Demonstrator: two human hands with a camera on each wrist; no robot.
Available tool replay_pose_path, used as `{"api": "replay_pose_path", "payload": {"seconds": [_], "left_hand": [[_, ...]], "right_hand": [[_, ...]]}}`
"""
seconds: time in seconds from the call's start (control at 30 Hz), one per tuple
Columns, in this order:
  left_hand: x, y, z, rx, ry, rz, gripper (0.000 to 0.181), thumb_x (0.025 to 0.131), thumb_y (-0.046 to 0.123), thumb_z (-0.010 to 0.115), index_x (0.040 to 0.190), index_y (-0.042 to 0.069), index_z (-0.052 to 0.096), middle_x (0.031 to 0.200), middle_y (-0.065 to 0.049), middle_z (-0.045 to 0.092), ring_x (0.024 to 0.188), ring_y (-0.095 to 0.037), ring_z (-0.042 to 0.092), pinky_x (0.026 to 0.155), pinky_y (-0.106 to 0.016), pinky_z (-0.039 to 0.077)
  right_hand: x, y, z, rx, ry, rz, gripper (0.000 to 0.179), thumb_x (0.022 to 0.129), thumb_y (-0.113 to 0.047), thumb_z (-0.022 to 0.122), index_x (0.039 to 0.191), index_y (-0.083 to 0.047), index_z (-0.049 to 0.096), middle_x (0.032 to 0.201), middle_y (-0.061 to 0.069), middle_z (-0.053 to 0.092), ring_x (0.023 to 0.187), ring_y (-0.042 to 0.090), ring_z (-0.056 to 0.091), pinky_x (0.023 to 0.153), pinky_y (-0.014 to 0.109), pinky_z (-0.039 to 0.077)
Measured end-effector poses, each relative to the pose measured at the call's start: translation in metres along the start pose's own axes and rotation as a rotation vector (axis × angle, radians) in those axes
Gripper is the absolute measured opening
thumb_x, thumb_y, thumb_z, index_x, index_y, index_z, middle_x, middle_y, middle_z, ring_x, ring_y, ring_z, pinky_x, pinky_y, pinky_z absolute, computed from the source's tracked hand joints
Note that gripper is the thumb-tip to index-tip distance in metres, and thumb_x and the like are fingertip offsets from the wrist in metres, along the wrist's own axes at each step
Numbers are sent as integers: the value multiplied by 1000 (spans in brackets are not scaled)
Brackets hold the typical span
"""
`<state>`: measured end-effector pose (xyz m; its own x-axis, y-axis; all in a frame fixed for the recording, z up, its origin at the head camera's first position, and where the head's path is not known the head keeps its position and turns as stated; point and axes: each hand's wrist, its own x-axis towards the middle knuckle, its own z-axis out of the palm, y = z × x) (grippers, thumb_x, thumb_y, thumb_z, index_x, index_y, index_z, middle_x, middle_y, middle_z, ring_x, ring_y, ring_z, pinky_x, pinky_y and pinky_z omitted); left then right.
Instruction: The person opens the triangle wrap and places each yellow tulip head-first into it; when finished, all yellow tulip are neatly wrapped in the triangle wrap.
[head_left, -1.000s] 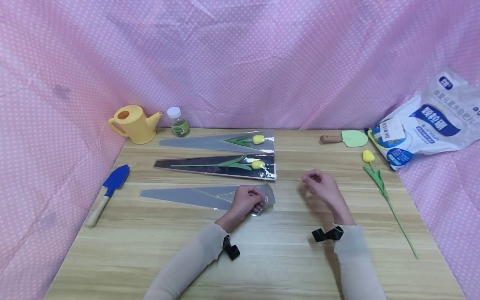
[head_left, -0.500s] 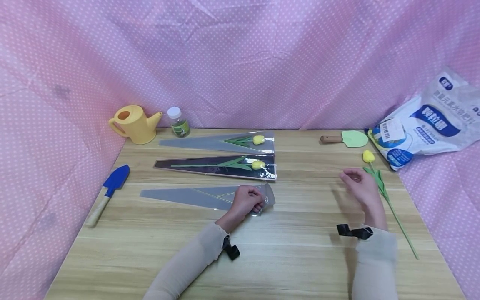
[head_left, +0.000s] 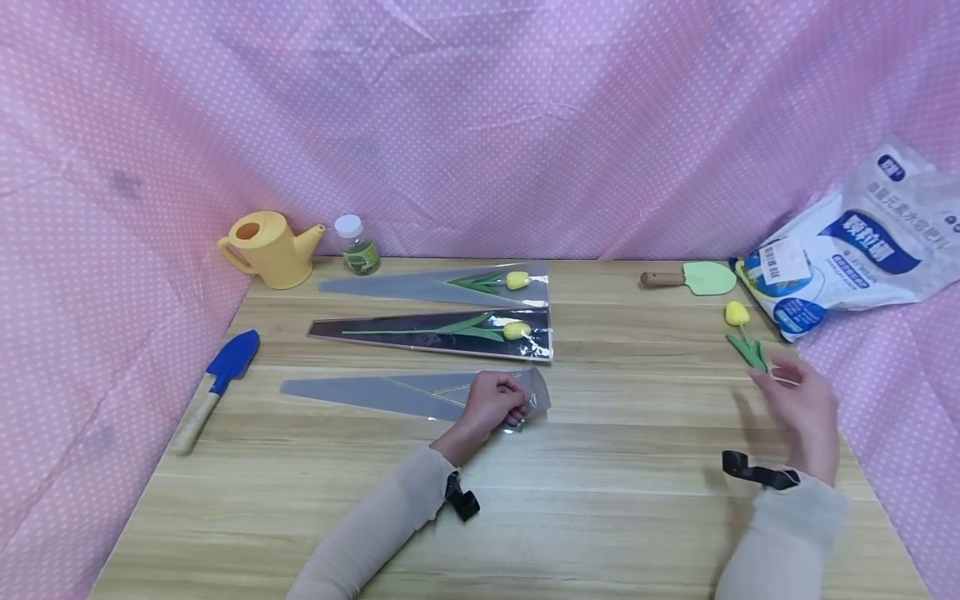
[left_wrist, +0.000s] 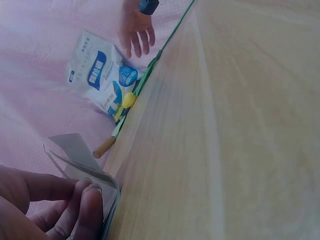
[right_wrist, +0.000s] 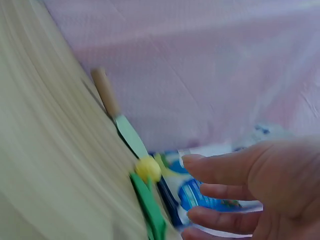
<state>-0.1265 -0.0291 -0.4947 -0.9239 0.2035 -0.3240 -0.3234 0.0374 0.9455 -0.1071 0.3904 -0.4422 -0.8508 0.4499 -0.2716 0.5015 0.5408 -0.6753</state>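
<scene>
My left hand [head_left: 491, 404] pinches the wide right end of a clear grey flower sleeve [head_left: 360, 391] on the table. In the left wrist view, thumb and fingers grip the edge of the sleeve [left_wrist: 80, 152], whose film stands apart at the mouth. On the right lies a yellow artificial tulip [head_left: 737, 313] with green leaves. Over its stem hovers my right hand [head_left: 802, 408], fingers parted and relaxed with nothing between them; it hides the stem in the head view. The right wrist view has the tulip head [right_wrist: 148, 169] just left of the fingertips.
Behind lie a dark sleeve [head_left: 397, 327] and a clear sleeve [head_left: 375, 285], each with a yellow tulip. A watering can [head_left: 273, 254], jar [head_left: 360, 248], blue trowel [head_left: 232, 354], green trowel [head_left: 708, 277] and white printed bag [head_left: 862, 250] stand or lie around the edges.
My right hand has moved right, from the middle right of the table to over the tulip's stem. The left hand has stayed on the sleeve.
</scene>
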Motion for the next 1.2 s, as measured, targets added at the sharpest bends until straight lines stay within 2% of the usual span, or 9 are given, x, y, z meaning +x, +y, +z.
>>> {"api": "replay_pose_path", "payload": {"seconds": [0.07, 0.17, 0.3, 0.47, 0.63, 0.73, 0.87, 1.03, 1.2], "left_hand": [[0, 0, 0, 0, -1, -1, 10, 87, -6, 64, 90, -15, 66, 59, 0, 65, 47, -6, 57, 45, -19, 49], [0, 0, 0, 2, -2, 1, 9, 87, -6, 64, 90, -15, 66, 59, 0, 65, 47, -6, 57, 45, -19, 49], [0, 0, 0, 3, 0, 7, 8, 86, -6, 63, 89, -13, 66, 59, 0, 65, 47, -7, 57, 45, -19, 50], [-1, 1, 0, 6, 3, 4, 7, 86, -7, 63, 88, -12, 66, 60, 0, 66, 47, -7, 58, 45, -19, 50], [-1, 2, 0, 6, 4, 2, 7, 86, -7, 62, 88, -12, 66, 59, 0, 65, 47, -7, 58, 45, -19, 50], [-1, 2, 0, 5, 5, 2, 7, 86, -7, 63, 88, -12, 66, 59, 0, 65, 47, -7, 58, 45, -19, 50], [-1, 1, 0, 5, 7, -1, 7, 86, -7, 63, 87, -12, 67, 60, 0, 66, 47, -7, 58, 45, -19, 50], [-1, 1, 0, 7, 8, 0, 6, 86, -6, 63, 87, -12, 67, 60, -1, 67, 48, -7, 58, 45, -19, 50], [-1, 1, 0, 5, 7, 1, 6, 86, -6, 63, 87, -12, 66, 60, 0, 66, 48, -7, 58, 45, -19, 50]], "right_hand": [[-2, 7, -5, -11, 12, 38, 75, 97, -46, 57, 154, -2, 34, 151, 28, 42, 109, 26, 56, 74, 21, 39], [-3, 16, -13, -21, 1, 66, 79, 98, -48, 54, 155, 0, 29, 156, 32, 34, 132, 47, 41, 80, 32, 40], [-4, 28, -21, -56, -40, 61, 83, 98, -48, 52, 154, 7, 23, 154, 39, 28, 132, 54, 38, 86, 49, 43], [-4, 38, -28, -132, -100, 53, 83, 99, -44, 52, 150, 15, 23, 149, 46, 26, 130, 59, 35, 98, 64, 38], [-3, 41, -31, -224, -186, 89, 86, 95, -44, 63, 148, 14, 28, 147, 45, 29, 126, 57, 40, 95, 61, 41], [-4, 42, -32, -268, -205, 76, 79, 91, -37, 69, 143, 13, 37, 141, 44, 37, 118, 55, 46, 85, 50, 45], [-4, 44, -34, -313, -193, 12, 65, 88, -26, 71, 134, 14, 46, 127, 43, 49, 106, 51, 54, 72, 35, 41], [0, 46, -34, -321, -179, -17, 55, 86, -18, 72, 127, 14, 52, 117, 40, 58, 88, 36, 61, 68, 32, 40], [0, 45, -31, -301, -187, 18, 49, 88, -10, 68, 128, 12, 52, 122, 40, 55, 91, 35, 60, 68, 32, 40]]}}
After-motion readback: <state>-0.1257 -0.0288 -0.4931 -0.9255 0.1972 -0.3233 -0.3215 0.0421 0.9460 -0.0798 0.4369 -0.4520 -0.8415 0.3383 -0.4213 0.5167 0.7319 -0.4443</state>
